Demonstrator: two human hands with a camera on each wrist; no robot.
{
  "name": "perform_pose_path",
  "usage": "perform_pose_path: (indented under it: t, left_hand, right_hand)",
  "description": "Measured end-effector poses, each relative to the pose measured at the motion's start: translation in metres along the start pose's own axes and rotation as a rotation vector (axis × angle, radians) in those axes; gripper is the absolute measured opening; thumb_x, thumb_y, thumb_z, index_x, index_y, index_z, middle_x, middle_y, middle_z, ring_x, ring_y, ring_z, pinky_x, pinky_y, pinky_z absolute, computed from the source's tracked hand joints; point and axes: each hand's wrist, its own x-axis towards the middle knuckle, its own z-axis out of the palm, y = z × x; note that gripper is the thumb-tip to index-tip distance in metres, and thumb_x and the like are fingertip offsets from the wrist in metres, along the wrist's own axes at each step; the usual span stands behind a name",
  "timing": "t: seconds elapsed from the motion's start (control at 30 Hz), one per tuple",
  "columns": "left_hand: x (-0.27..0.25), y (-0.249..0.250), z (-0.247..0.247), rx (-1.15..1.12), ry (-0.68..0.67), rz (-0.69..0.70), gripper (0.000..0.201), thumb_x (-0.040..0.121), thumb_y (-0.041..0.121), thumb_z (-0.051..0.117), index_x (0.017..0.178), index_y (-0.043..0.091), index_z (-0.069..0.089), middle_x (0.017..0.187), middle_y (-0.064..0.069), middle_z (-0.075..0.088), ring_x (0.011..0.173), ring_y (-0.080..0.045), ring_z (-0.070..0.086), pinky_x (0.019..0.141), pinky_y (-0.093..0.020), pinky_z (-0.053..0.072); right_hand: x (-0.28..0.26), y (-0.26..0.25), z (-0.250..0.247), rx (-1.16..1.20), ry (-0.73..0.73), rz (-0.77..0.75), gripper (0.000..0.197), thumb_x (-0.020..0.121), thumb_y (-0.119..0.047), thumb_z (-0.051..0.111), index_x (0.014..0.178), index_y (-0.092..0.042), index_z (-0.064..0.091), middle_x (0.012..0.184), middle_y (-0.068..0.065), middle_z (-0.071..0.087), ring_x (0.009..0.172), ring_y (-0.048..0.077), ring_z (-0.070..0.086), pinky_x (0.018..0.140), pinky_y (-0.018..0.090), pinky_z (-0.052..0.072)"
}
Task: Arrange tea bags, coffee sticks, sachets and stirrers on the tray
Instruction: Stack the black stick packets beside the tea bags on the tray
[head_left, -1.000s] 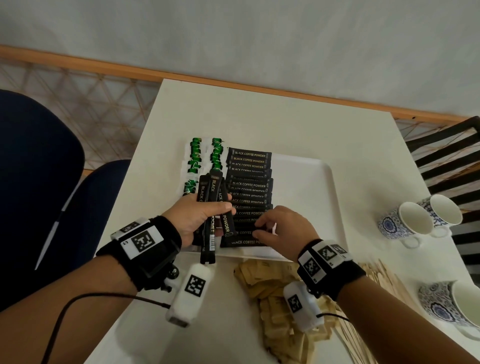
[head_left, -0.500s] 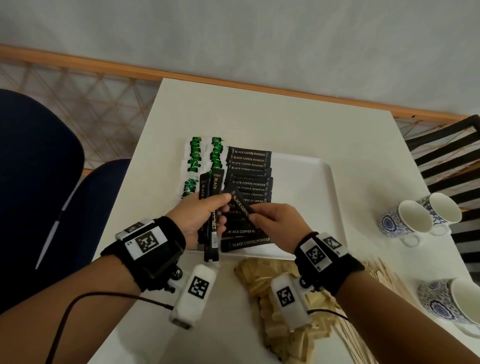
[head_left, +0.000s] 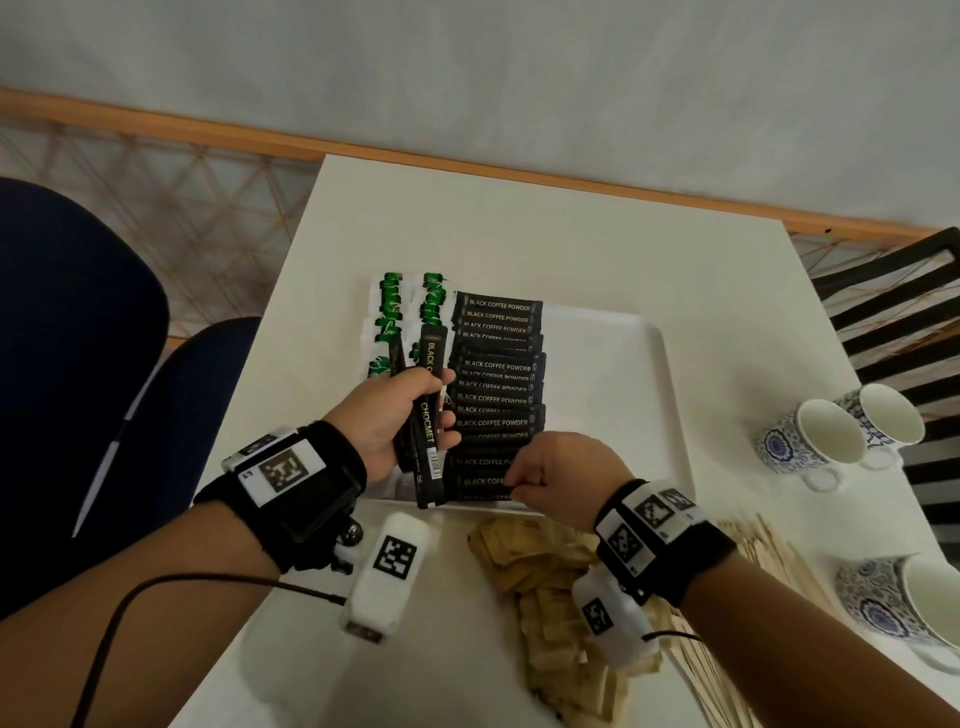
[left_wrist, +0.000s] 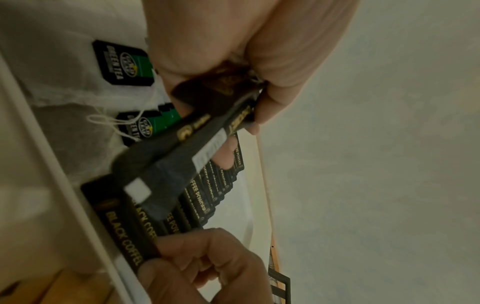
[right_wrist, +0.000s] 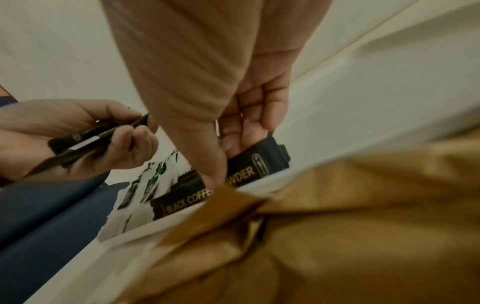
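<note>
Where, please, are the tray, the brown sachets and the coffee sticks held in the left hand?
tray (head_left: 618, 374), head view, bare white floor right of the coffee rows.
brown sachets (head_left: 545, 577), head view, middle of the heap on the table.
coffee sticks (head_left: 428, 431), head view, the CHOCMET lettering, in the left hand (head_left: 384, 415).

Tray sits mid-table. On it, tea bags in two columns at left, a column of overlapping coffee sticks just right of them; tray's right part bare. Sachets piled on table in front of tray, stirrers right of sachets. Three cups at table's right edge. Chair left of table.
</note>
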Motion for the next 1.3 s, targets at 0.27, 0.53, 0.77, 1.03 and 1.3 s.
perform_pose_path:
  t: [0.27,0.53,0.77,1.03,1.3]
  left_hand:
    - [0.002,0.0,-0.008,0.116,-0.019,0.042,0.02,0.09,0.012,0.061,0.109,0.008,0.067,0.089,-0.016,0.066,0.079,-0.027,0.063,0.079,-0.044,0.055]
    - [0.005,-0.008,-0.01,0.132,0.0,0.049,0.013,0.088,0.004,0.063,0.1,0.003,0.066,0.088,-0.015,0.067,0.072,-0.026,0.065,0.071,-0.038,0.056]
    - [0.004,-0.014,-0.004,0.155,-0.011,0.024,0.014,0.091,0.006,0.06,0.104,0.003,0.063,0.077,-0.011,0.069,0.059,-0.019,0.067,0.055,-0.034,0.058]
    - [0.0,-0.017,0.007,0.172,-0.059,0.005,0.016,0.097,0.011,0.051,0.103,0.007,0.065,0.077,-0.008,0.072,0.055,-0.016,0.066,0.048,-0.029,0.055]
    - [0.003,-0.003,-0.009,-0.009,0.069,0.1,0.022,0.102,0.01,0.04,0.106,0.011,0.061,0.093,-0.013,0.07,0.072,-0.025,0.068,0.072,-0.041,0.058]
  right_hand:
    - [0.008,-0.006,0.005,-0.015,0.082,0.04,0.018,0.086,-0.032,0.058,0.103,-0.035,0.063,0.087,-0.016,0.049,0.081,0.007,0.051,0.073,0.023,0.047]
    - [0.01,-0.004,0.006,-0.036,0.11,0.027,0.018,0.087,-0.038,0.057,0.104,-0.035,0.062,0.086,-0.016,0.049,0.079,0.005,0.048,0.067,0.02,0.04]
    - [0.006,-0.007,-0.007,0.453,0.284,0.082,0.023,0.096,-0.04,0.048,0.098,-0.026,0.066,0.082,-0.013,0.063,0.078,0.006,0.058,0.071,0.028,0.048]
    - [0.01,-0.021,-0.01,0.76,0.217,0.097,0.022,0.089,-0.022,0.063,0.104,-0.037,0.068,0.087,-0.013,0.073,0.08,0.003,0.067,0.083,0.029,0.056]
    - [0.0,0.001,-0.016,0.475,0.176,0.187,0.015,0.089,-0.026,0.061,0.094,-0.033,0.073,0.079,-0.011,0.068,0.077,0.011,0.063,0.072,0.024,0.051]
